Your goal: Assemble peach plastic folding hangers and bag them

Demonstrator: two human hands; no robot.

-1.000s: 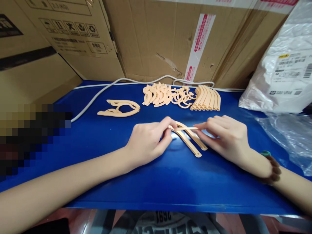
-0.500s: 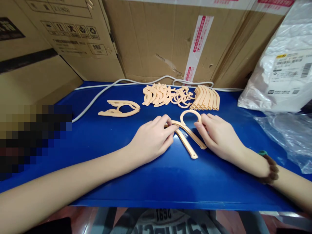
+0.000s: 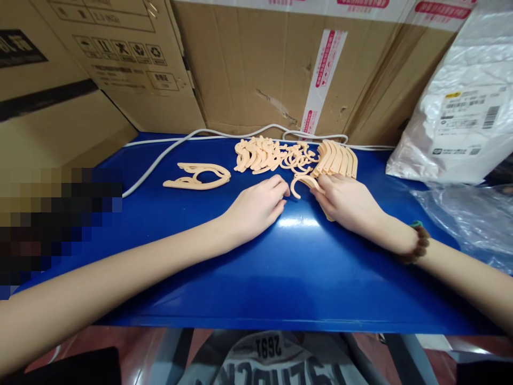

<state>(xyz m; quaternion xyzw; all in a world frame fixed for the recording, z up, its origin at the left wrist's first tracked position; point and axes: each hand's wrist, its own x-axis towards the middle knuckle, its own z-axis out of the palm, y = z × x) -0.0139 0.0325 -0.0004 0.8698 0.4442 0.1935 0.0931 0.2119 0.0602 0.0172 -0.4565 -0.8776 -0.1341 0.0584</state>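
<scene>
My right hand (image 3: 342, 198) is closed on a cream plastic folding hanger. The hanger's curved hook (image 3: 295, 187) sticks out to the left of the fingers, and a small bit of it shows below the thumb; my hand hides the rest. My left hand (image 3: 262, 206) rests just left of the hook, fingers loosely curled, thumb and forefinger slightly apart, and nothing visible between them. Another folding hanger (image 3: 200, 184), folded up, lies farther left on the blue table (image 3: 240, 289). Behind my hands are a pile of wavy cream pieces (image 3: 256, 155), loose hooks (image 3: 298, 158) and a row of curved arms (image 3: 336, 156).
Cardboard boxes (image 3: 248, 64) stand along the back of the table. A white cable (image 3: 160, 155) runs in front of them. To the right are a white plastic parcel bag (image 3: 449, 128) and clear plastic film (image 3: 465, 230). A blurred-out dark area covers the left edge.
The hanger's two arms, spread between my hands before, are now mostly hidden under my right hand. My left hand has let go of them. The right hand has moved slightly back.
</scene>
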